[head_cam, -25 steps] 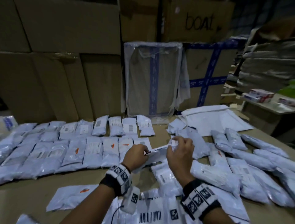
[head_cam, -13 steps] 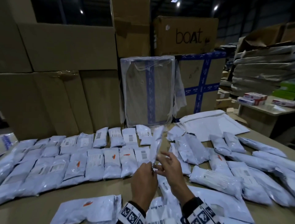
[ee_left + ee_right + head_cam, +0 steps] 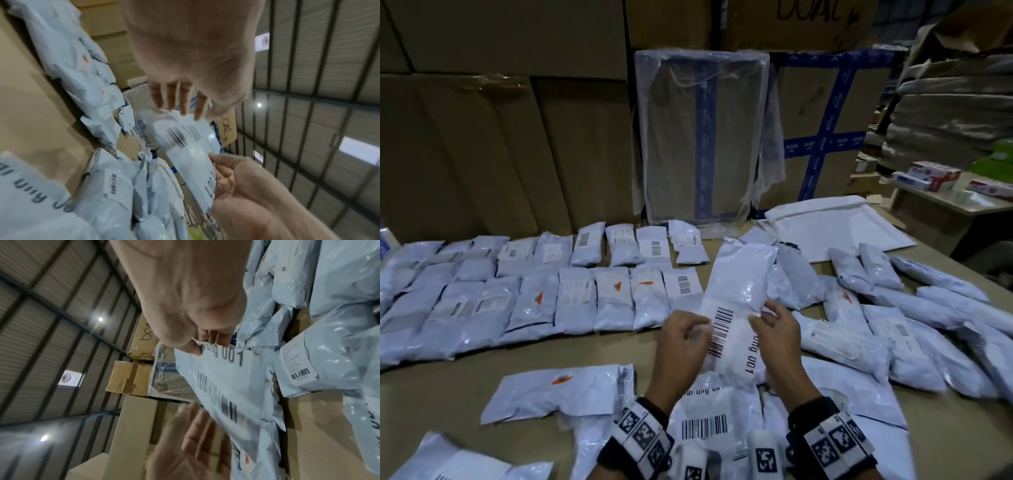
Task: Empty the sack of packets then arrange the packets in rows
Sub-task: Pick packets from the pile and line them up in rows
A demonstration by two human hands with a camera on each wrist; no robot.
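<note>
I hold a white packet with a barcode label above the table, label side up. My right hand pinches its near right edge between thumb and fingers, by the print "001". My left hand lies against the packet's left edge by the barcode with fingers nearly straight. Two rows of white packets lie on the left of the table. A loose pile of packets lies on the right. The flat white sack lies at the back right.
Larger flat mailers lie under my wrists at the table's front. Brown cardboard boxes and a plastic-wrapped box wall off the far edge. A side table with small cartons stands at the right.
The packet, gripped low over the pile a second ago, was lifted, stood on edge, then turned label up. My left hand's fingers straightened against it.
</note>
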